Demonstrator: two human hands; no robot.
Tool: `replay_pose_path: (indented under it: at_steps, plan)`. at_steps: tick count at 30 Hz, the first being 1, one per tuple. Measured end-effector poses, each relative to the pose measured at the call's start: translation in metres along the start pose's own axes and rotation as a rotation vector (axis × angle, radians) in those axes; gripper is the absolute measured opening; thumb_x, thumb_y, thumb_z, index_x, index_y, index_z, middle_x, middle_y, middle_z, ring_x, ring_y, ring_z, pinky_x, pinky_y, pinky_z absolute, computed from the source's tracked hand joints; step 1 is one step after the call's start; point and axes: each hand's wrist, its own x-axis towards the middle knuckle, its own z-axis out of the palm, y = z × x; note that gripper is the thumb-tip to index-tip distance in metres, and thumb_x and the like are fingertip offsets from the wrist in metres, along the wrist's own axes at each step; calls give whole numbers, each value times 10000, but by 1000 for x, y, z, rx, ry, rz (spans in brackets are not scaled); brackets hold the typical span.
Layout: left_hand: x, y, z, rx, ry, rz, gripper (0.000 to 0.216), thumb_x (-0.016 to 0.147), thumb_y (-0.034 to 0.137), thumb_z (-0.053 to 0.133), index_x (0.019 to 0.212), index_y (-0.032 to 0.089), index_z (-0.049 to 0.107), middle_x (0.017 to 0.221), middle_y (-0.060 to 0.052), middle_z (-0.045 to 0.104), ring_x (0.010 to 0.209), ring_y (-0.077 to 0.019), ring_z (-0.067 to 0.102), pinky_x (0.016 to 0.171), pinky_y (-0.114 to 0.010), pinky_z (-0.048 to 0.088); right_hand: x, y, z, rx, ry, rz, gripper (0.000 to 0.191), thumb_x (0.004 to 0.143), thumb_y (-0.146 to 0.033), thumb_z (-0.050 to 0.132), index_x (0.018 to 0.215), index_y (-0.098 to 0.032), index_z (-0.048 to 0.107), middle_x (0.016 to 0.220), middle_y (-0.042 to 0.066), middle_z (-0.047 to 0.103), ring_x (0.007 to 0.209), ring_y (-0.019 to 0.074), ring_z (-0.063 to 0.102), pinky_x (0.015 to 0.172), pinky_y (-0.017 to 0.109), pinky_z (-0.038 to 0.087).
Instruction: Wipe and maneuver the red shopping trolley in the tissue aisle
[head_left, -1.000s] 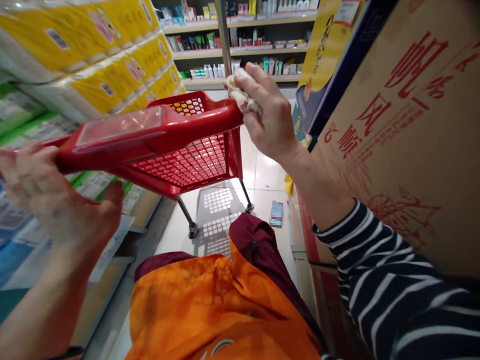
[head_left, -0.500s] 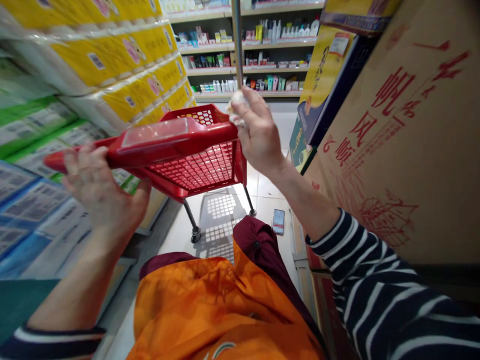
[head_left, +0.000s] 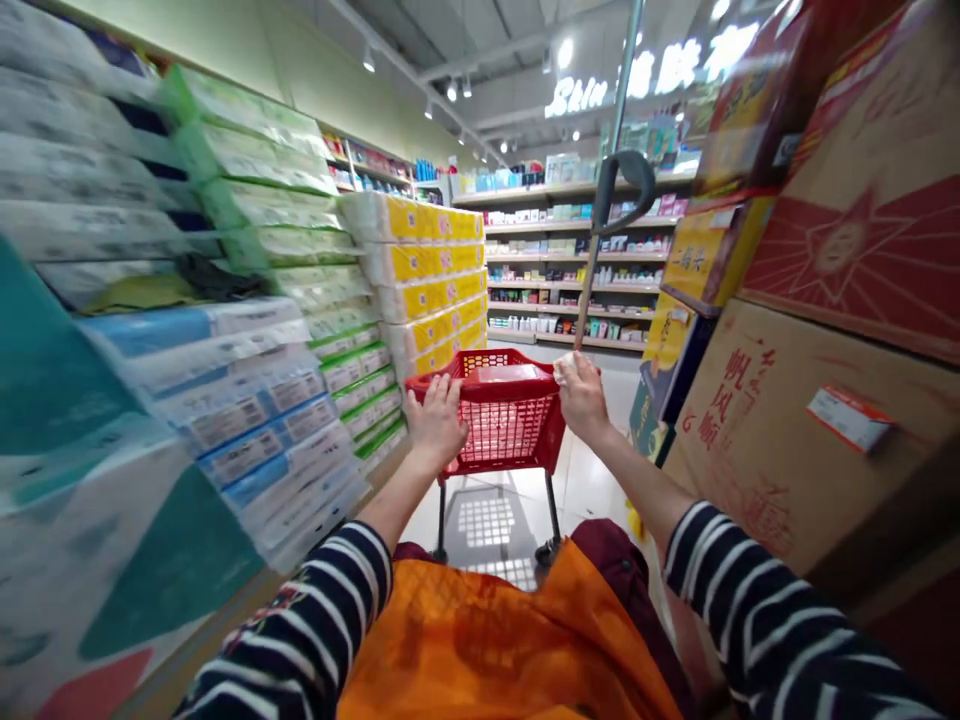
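A red shopping cart point(head_left: 510, 425) stands in front of me in a store aisle. My left hand point(head_left: 435, 420) is wrapped round the left end of its red handle. At the handle's right end, my right hand point(head_left: 581, 398) is closed on a crumpled white cloth point(head_left: 564, 368) and rests against the handle. Both arms wear navy sleeves with white stripes. An orange apron point(head_left: 495, 640) covers my lap below.
Stacked packs of tissue rolls point(head_left: 225, 370) line the left, yellow packs point(head_left: 427, 290) further on. Large cardboard boxes point(head_left: 787, 430) with red print rise on the right. A metal pole with a black grip point(head_left: 615, 190) stands behind the cart. Product shelves point(head_left: 555, 270) cross the aisle's end.
My view has pulled back and lifted, so the cart now looks farther off and upright. My left hand has closed round the handle. The right hand stays at the handle's right end with the cloth.
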Motion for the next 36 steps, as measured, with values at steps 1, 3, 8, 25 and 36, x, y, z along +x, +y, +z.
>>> replay_pose_path:
  at_steps: [1,3,8,25,36]
  plan:
    - [0,-1,-1,-8,-10,-19,632,736,247,454,1357,173,363,1473,-88,305,1366,-228,230,1103,-535,142,0,-10,1,-2,-25,-33,417,835,-129,371,1192,-131,586,1364,139,447,1298,283,342,1062,497,296]
    - [0,-2,-3,-27,-27,-54,661,721,247,474,1364,155,353,1486,-92,272,1380,-228,191,1108,-512,162,-2,-34,5,-6,-96,-130,419,844,-141,368,1206,-124,577,1380,145,428,1307,282,327,1060,486,306]
    - [2,-8,-7,-35,-69,-69,681,719,274,498,1373,165,343,1494,-96,249,1389,-243,156,1114,-520,136,1,-56,8,-28,-210,-229,436,840,-140,385,1244,-158,549,1421,125,377,1325,294,294,1048,511,313]
    - [5,-4,-1,35,-85,-49,702,745,286,459,1401,123,268,1507,-111,204,1397,-244,110,1107,-543,76,10,-71,19,-12,-306,-311,461,844,-86,385,1288,-148,493,1448,106,335,1355,277,225,1088,485,254]
    - [16,17,-1,-22,-178,-56,774,758,320,498,1427,127,159,1521,-109,151,1402,-246,59,1111,-526,6,15,-82,25,-34,-374,-274,465,837,-113,434,1299,-161,464,1468,68,295,1373,246,169,1124,432,193]
